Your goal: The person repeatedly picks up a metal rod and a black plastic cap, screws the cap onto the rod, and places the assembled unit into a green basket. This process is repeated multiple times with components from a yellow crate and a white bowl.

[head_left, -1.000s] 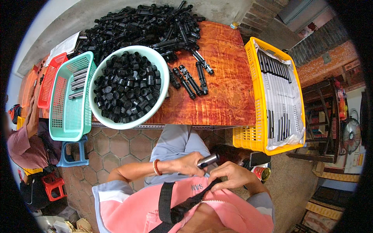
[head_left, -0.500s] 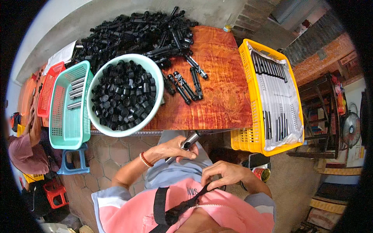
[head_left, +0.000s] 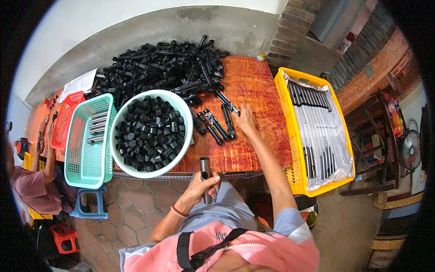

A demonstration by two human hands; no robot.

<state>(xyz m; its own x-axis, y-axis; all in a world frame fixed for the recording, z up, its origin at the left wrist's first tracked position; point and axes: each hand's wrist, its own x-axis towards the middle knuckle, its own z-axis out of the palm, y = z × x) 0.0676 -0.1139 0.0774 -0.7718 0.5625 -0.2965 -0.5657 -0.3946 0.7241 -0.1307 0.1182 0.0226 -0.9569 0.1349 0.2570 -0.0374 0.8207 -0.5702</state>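
Observation:
A shiny grey metal tube (head_left: 205, 167) with a round hole in its side stands nearly upright in my left hand (head_left: 199, 186), just off the table's front edge. The fingers and thumb are wrapped round it. My right arm stretches over the table, and my right hand (head_left: 245, 119) is closed at the near end of a black rod-shaped fitting (head_left: 226, 101). Part of that end is hidden by the fingers. Several similar black fittings (head_left: 213, 127) lie just left of this hand. Behind them rises a large heap of black fittings (head_left: 158, 65).
A pale green basin (head_left: 188, 149) holds black caps. Left of it are a green basket (head_left: 86, 177) with metal tubes and a red basket (head_left: 63, 129). A yellow crate (head_left: 294, 154) with dark tubes is at right. Another person (head_left: 34, 186) works at far left, near a blue stool (head_left: 90, 213).
My right hand has gone from the strap at my chest out to the fittings on the table. My left hand has turned the tube from slanted to nearly upright. The view has shifted.

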